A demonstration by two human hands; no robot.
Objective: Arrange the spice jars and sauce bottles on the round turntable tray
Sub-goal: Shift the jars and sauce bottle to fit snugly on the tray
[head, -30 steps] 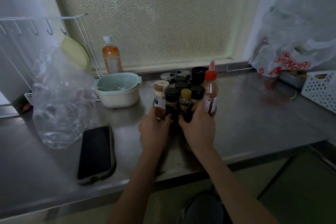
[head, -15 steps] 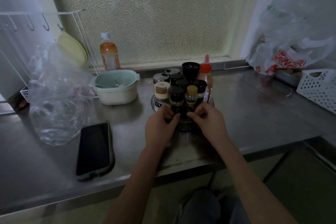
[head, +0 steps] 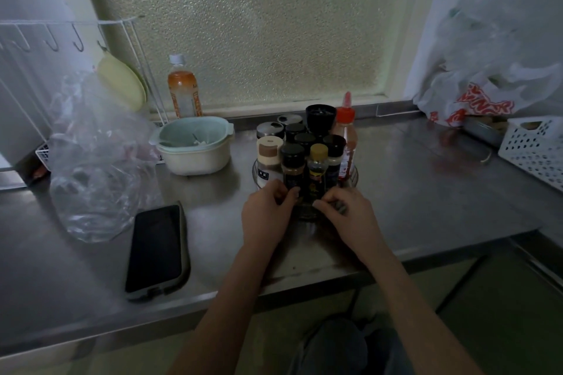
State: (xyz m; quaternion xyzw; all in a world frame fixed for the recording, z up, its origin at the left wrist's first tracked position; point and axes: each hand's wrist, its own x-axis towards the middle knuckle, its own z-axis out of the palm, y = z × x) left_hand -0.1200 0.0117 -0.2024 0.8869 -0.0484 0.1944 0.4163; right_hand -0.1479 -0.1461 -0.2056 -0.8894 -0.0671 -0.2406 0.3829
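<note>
A clear round turntable tray (head: 355, 174) stands mid-counter, packed with upright spice jars and sauce bottles. At its front are a black-capped spice jar (head: 293, 166) and a yellow-capped bottle (head: 318, 165). A beige-capped white jar (head: 268, 158) is at the left and a red-capped sauce bottle (head: 346, 138) at the right. A large black-lidded jar (head: 320, 118) stands behind. My left hand (head: 268, 211) and my right hand (head: 350, 216) sit side by side at the tray's near edge. Their fingers curl onto the rim below the front jars and hide it.
A phone (head: 157, 248) lies at the left front of the steel counter (head: 426, 192). Behind it is a crumpled clear plastic bag (head: 94, 167), then a pale bowl (head: 195, 146) and a drink bottle (head: 182, 88). A white basket (head: 536, 152) and a shopping bag (head: 487, 94) are at the right.
Both hands have slid down from around the front jars to the tray's near rim. The red-capped sauce bottle now sits further back on the right.
</note>
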